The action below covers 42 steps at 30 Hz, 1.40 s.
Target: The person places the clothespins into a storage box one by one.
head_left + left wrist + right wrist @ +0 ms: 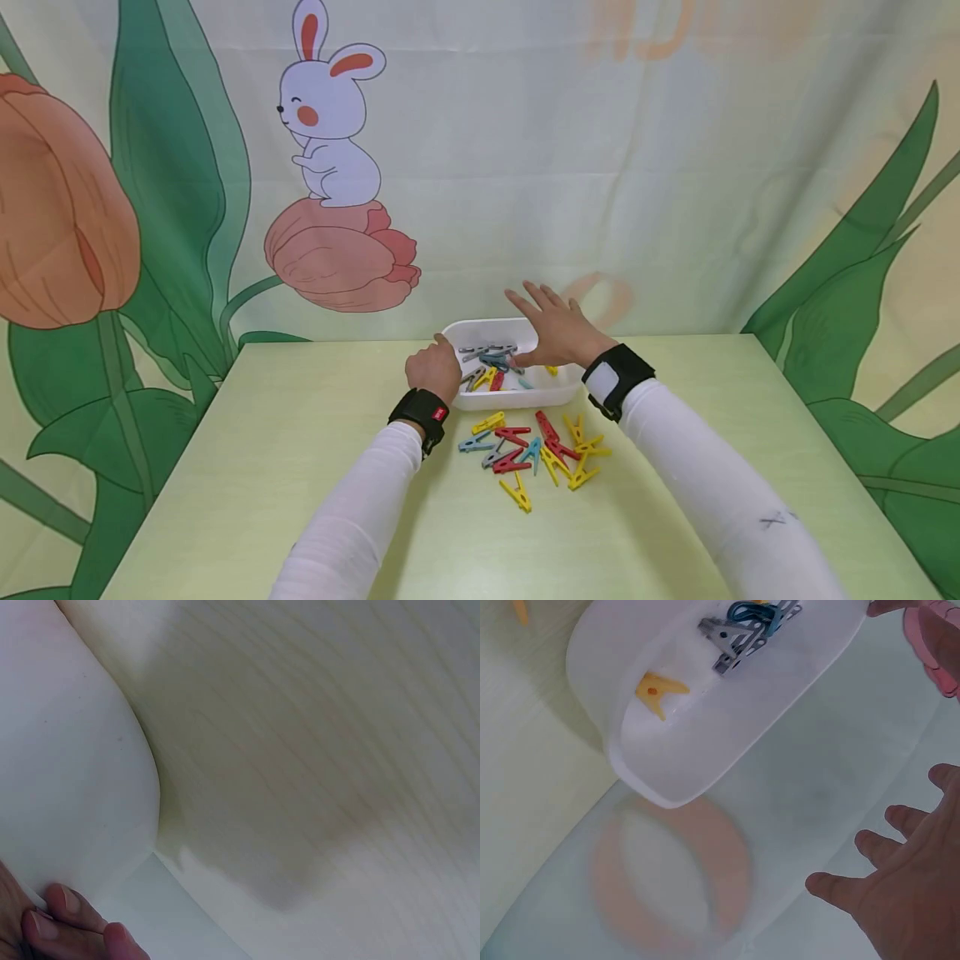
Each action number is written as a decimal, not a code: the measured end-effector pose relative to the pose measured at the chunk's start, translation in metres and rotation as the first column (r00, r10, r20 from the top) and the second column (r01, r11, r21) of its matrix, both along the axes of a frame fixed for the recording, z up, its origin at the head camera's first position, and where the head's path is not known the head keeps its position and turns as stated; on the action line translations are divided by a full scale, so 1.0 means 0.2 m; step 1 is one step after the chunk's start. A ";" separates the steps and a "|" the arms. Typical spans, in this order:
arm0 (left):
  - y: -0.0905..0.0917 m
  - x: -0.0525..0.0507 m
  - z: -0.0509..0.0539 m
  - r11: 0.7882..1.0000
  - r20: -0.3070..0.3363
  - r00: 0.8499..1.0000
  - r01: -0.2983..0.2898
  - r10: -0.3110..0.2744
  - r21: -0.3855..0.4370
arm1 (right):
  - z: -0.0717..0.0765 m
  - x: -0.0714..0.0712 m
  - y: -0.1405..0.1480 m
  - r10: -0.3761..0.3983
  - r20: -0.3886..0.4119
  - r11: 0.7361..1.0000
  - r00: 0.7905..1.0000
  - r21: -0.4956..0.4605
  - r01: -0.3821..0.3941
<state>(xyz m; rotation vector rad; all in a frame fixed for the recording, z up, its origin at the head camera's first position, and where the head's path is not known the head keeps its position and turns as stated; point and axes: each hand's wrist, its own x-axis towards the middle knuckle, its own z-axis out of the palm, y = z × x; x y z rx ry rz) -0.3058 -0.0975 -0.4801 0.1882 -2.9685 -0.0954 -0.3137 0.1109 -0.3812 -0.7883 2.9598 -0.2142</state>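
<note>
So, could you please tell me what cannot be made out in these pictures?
Head view: the inside of the white tray, partly hidden behind the right hand.
Head view: how many clothespins the tray holds; they overlap.
Left wrist view: the left hand, cut by the lower left corner.
Right wrist view: a loose yellow clothespin, cut by the top edge.

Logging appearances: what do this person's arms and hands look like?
White sleeves, the right bearing a dark cross-like mark. Black wrist straps: a red label on the left, a pale patch on the right. The left hand and right hand are gloveless.
</note>
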 end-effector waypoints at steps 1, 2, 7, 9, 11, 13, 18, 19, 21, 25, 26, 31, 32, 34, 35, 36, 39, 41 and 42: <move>0.00 0.00 0.00 1.000 0.000 1.000 0.000 0.000 -0.002 | 0.00 0.01 0.00 0.006 -0.004 1.000 1.000 -0.001 -0.006; 0.00 0.00 0.00 1.000 -0.001 1.000 0.000 0.000 -0.003 | 0.01 0.02 0.01 0.013 -0.008 1.000 1.000 -0.002 -0.013; 0.00 0.00 0.01 1.000 0.004 1.000 -0.006 0.006 -0.002 | 0.04 0.10 0.02 0.066 -0.052 0.998 0.996 0.013 -0.066; 0.00 0.00 0.01 1.000 0.008 1.000 -0.006 0.006 0.003 | 0.06 0.14 0.03 0.095 -0.070 0.995 0.993 0.023 -0.094; 0.00 0.00 0.01 1.000 0.010 1.000 -0.006 0.006 0.001 | 0.08 0.18 0.03 0.126 -0.092 0.992 0.988 0.032 -0.123; 0.00 0.00 0.02 1.000 0.011 1.000 -0.007 0.007 -0.003 | 0.10 0.22 0.04 0.151 -0.113 0.988 0.982 0.041 -0.147; 0.00 0.00 0.03 1.000 0.010 1.000 -0.008 0.008 -0.005 | 0.12 0.31 0.06 0.177 -0.146 0.984 0.973 0.055 -0.171; 0.00 0.00 0.03 1.000 0.011 1.000 -0.007 0.007 -0.003 | 0.11 0.33 0.06 0.181 -0.147 0.983 0.972 0.058 -0.175; 0.00 0.00 0.03 1.000 0.014 1.000 -0.008 0.008 -0.003 | 0.10 0.37 0.07 0.196 -0.147 0.980 0.969 0.055 -0.190; 0.00 0.00 0.01 1.000 0.018 1.000 -0.008 0.008 0.004 | 0.06 0.44 0.08 0.222 -0.147 0.975 0.964 0.059 -0.215; 0.00 0.00 0.01 1.000 0.018 1.000 -0.008 0.008 0.006 | 0.04 0.46 0.09 0.226 -0.145 0.974 0.963 0.060 -0.219; 0.00 0.00 0.01 1.000 0.025 1.000 -0.011 0.011 0.006 | -0.01 0.53 0.11 0.241 -0.130 0.970 0.962 0.077 -0.233; 0.00 0.00 0.01 1.000 0.027 1.000 -0.012 0.012 0.006 | -0.02 0.55 0.11 0.244 -0.125 0.969 0.962 0.077 -0.236; 0.00 0.00 0.01 1.000 0.030 0.999 -0.013 0.013 0.003 | -0.04 0.58 0.11 0.254 -0.118 0.966 0.960 0.079 -0.246; 0.00 0.00 0.01 1.000 0.030 0.999 -0.013 0.013 0.002 | -0.04 0.59 0.11 0.262 -0.116 0.964 0.958 0.079 -0.254; 0.00 0.00 0.01 1.000 0.030 0.999 -0.013 0.013 0.001 | -0.05 0.61 0.12 0.270 -0.113 0.962 0.956 0.078 -0.262; 0.00 0.00 0.01 1.000 0.028 1.000 -0.011 0.011 0.002 | -0.09 0.66 0.13 0.290 -0.099 0.957 0.952 0.062 -0.285; 0.00 0.00 0.01 1.000 0.025 1.000 -0.009 0.009 0.004 | -0.12 0.69 0.13 0.314 -0.094 0.949 0.945 0.059 -0.310; 0.00 0.00 0.01 1.000 0.024 1.000 -0.008 0.008 0.004 | -0.14 0.71 0.13 0.327 -0.089 0.945 0.941 0.055 -0.324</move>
